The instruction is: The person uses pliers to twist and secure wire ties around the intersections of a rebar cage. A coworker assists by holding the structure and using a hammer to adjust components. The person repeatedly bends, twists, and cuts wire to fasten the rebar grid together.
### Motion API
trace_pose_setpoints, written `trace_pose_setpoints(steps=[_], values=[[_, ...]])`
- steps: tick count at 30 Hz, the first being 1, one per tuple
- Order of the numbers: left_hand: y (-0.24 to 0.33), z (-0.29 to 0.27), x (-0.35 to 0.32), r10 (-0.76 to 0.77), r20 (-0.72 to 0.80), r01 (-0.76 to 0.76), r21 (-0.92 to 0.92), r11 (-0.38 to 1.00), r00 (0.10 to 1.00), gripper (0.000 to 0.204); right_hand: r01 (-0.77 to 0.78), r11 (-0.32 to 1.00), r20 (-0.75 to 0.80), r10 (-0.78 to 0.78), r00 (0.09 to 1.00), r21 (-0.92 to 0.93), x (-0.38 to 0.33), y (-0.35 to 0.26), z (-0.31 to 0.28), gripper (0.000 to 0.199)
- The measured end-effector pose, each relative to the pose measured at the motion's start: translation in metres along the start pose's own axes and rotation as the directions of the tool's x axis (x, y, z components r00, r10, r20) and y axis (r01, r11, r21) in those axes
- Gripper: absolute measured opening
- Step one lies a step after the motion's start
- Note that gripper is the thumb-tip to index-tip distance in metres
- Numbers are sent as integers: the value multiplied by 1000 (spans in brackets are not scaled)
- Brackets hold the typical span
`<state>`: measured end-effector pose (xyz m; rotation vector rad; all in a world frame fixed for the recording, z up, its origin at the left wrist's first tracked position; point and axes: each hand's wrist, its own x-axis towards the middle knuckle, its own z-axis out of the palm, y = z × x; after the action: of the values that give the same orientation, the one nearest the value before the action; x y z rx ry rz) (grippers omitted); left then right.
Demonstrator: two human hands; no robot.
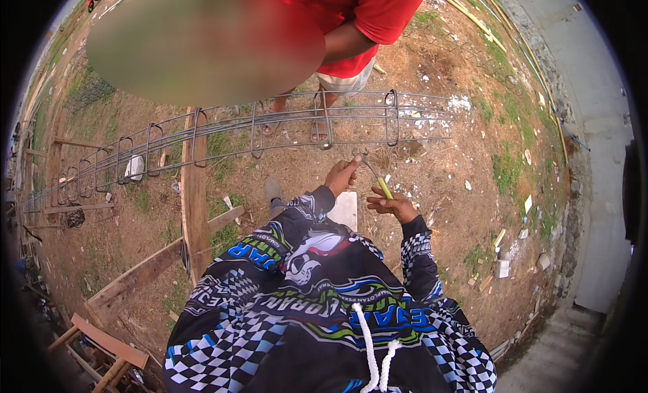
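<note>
In my right hand (395, 206) is a hook tool (384, 186) with a yellow-green handle and a thin, curved metal shaft. The fingers lie around the lower end of the handle. My left hand (344, 175) is closed in a pinch close to the tool's curved tip; what it grips there is too small to make out. Just beyond both hands, a long cage of steel rebar (290, 146) with several bent stirrups (392, 119) runs across from left to right. Neither hand touches the cage.
Across the cage stands a person in a red shirt (391, 15), partly blurred out. A wooden plank (194, 217) passes under the cage on my left, with another board (135, 279) beside it. White rubble (503, 268) lies on the dirt at right, near a concrete wall (597, 190).
</note>
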<state>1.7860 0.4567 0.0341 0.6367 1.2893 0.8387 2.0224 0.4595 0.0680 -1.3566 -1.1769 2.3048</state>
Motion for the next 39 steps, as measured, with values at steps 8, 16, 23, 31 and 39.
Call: trace_pose_setpoints(steps=[8,16,23,31,39], values=[[14,29,-16,243,236,-183,-251,951,941,47,353,934,-235,-332,914,54,-2,2,70,54],[-9,-66,-112,620,-101,-477,546,689,778,37,342,866,227,-273,935,-366,40,-9,76,46],[-18,-130,-224,587,-499,-225,608,761,637,32,371,893,532,-191,825,-255,87,-45,249,37],[-112,-162,-342,240,-970,-109,244,964,-41,26,657,753,464,-585,666,6,127,-48,433,31],[-211,-168,-428,121,-957,136,87,987,-264,21,737,187,515,-604,608,-650,208,12,501,40]])
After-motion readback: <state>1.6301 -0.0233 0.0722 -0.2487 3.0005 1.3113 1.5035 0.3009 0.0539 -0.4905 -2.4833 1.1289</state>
